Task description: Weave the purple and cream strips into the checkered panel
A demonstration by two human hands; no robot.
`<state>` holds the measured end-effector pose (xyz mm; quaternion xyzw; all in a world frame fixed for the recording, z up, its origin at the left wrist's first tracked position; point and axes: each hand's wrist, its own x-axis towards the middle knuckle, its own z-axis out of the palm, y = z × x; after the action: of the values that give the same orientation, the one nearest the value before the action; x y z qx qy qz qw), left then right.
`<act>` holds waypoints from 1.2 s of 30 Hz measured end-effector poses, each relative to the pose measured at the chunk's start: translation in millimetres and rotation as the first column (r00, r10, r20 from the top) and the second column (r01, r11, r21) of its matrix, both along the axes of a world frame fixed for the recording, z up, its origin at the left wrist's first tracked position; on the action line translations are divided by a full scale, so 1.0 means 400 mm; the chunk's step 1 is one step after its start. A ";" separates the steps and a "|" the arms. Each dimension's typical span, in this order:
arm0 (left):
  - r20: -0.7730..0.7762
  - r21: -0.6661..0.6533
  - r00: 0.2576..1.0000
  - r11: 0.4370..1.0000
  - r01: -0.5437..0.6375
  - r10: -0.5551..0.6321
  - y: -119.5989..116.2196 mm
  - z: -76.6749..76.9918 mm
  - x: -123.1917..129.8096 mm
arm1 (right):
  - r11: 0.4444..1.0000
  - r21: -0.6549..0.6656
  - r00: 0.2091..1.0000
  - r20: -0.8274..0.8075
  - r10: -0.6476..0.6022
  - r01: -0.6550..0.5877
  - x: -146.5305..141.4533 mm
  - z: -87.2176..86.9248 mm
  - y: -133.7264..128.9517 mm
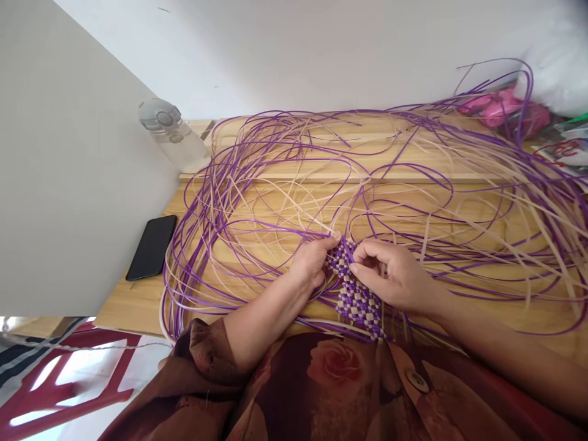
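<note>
A woven piece (359, 301) of purple and cream strips, with a checkered knotted pattern, lies at the table's front edge against my clothing. My left hand (315, 260) is closed on the woven piece's far left edge, thumb on top. My right hand (390, 272) is at its right side, with thumb and forefinger pinched at the weave; the fingertips seem to grip a purple strip there. Long loose purple and cream strips (215, 184) run out from the weave in wide loops to both sides. My curled right fingers partly cover the weave.
A black phone (152, 248) lies at the table's left edge. Behind it stands a clear bottle with a grey lid (174, 136). Pink plastic-wrapped material (505, 110) and a white bag (554, 73) sit at the back right. A white wall (321, 55) bounds the wooden table (131, 306).
</note>
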<state>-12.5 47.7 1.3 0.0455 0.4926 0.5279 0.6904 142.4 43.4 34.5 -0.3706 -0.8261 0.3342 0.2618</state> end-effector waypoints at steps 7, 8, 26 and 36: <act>-0.081 0.102 0.997 0.995 0.016 -0.007 -0.004 -0.003 0.000 | 0.998 0.017 0.981 -0.187 -0.057 0.061 -0.004 -0.021 -0.026; -0.093 0.108 0.996 0.994 0.001 0.009 -0.005 -0.004 0.001 | 0.998 -0.022 0.982 -0.183 -0.055 0.052 -0.005 -0.026 -0.029; -0.364 0.266 0.931 0.954 0.139 -0.034 -0.028 -0.024 0.007 | 0.936 -0.352 0.989 -0.130 -0.065 0.015 -0.020 -0.081 -0.037; -0.366 0.303 0.921 0.919 0.252 -0.132 -0.019 -0.014 -0.018 | 0.939 -0.341 0.965 -0.229 -0.128 0.044 -0.006 -0.103 -0.060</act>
<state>-19.5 39.9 -4.1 0.3041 0.4968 0.5187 0.6258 140.1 19.6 -6.5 -0.4007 -0.7015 0.5006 0.3110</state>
